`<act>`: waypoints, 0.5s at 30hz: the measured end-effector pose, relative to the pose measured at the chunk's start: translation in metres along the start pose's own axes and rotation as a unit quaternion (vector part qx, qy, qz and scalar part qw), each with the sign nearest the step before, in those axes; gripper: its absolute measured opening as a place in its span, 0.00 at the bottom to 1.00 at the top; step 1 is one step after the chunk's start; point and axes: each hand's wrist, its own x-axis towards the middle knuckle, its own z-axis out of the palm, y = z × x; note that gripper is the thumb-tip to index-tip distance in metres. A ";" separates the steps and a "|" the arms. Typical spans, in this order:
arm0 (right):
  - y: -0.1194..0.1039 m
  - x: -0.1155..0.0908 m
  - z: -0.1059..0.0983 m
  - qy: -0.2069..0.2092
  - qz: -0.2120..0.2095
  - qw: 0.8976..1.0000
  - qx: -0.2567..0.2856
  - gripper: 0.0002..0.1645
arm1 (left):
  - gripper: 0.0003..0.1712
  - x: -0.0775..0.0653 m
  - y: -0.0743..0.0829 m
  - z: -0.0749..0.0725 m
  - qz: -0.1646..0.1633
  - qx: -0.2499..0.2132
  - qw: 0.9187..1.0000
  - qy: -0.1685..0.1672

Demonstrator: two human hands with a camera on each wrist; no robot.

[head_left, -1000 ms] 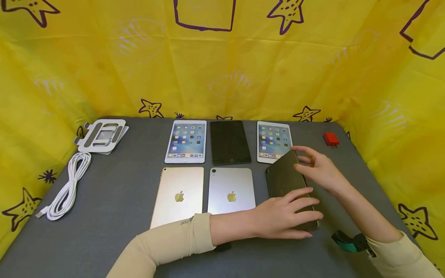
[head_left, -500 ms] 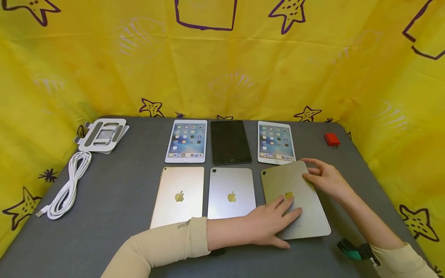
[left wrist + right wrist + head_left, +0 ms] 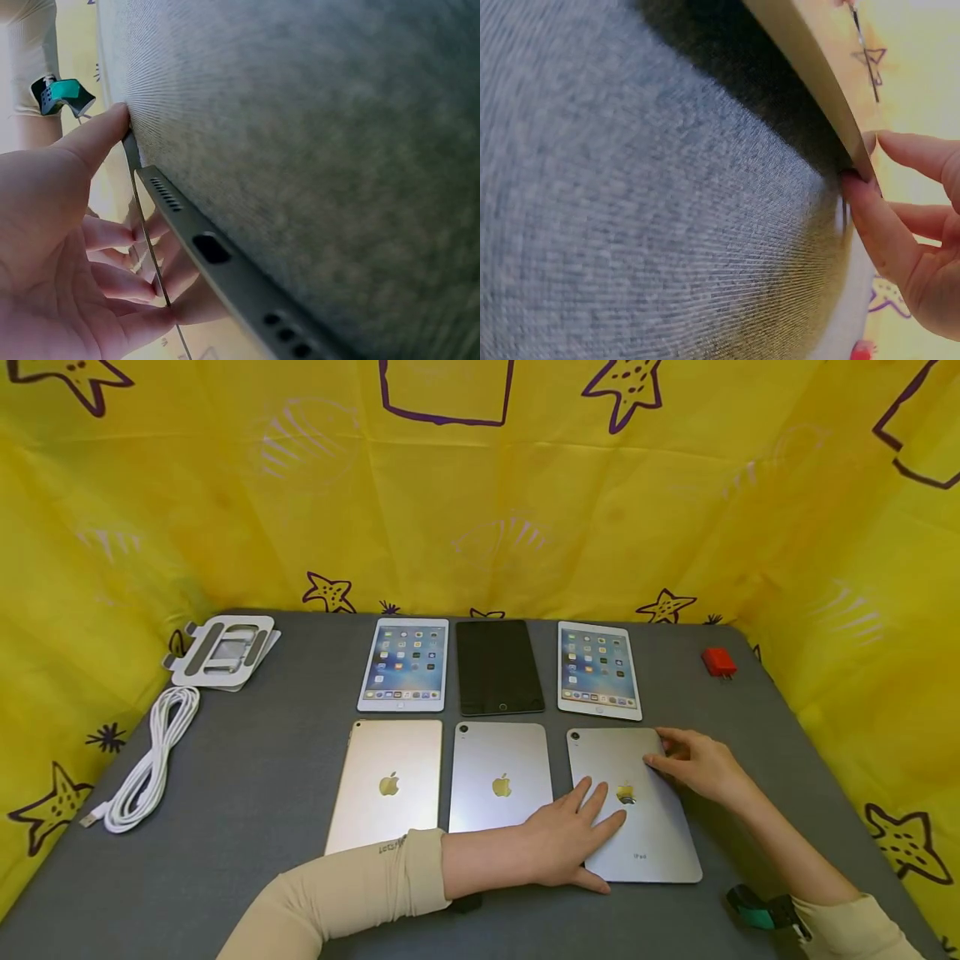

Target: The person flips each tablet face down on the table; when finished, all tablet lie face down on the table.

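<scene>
A silver tablet (image 3: 647, 843) lies back side up at the right end of the near row, its logo showing. My right hand (image 3: 703, 770) pinches its upper right corner between thumb and fingers. In the right wrist view, the pinched tablet edge (image 3: 821, 79) stands a little above the cloth, with a shadow under it. My left hand (image 3: 564, 839) rests with spread fingers over the tablet's left side, thumb near the lower left corner. The left wrist view shows the tablet's port edge (image 3: 214, 251) close up beside the left hand (image 3: 67, 247).
Left of it lie another silver tablet (image 3: 498, 752) and a gold tablet (image 3: 397, 747), backs up. Behind are a white tablet (image 3: 405, 664), a dark tablet (image 3: 498, 668) and another white tablet (image 3: 597, 668). A red charger (image 3: 718, 662), white cable (image 3: 153, 760) and folded stand (image 3: 225, 652) lie at the sides.
The tablet at right has come down from steeply tilted to nearly flat, back up. My right hand has moved down and nearer with its corner; my left hand has slid left across it.
</scene>
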 end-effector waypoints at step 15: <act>0.002 0.005 0.003 0.002 -0.007 1.000 -0.005 0.36 | 0.50 -0.001 -0.003 0.000 0.005 0.023 1.000 -0.006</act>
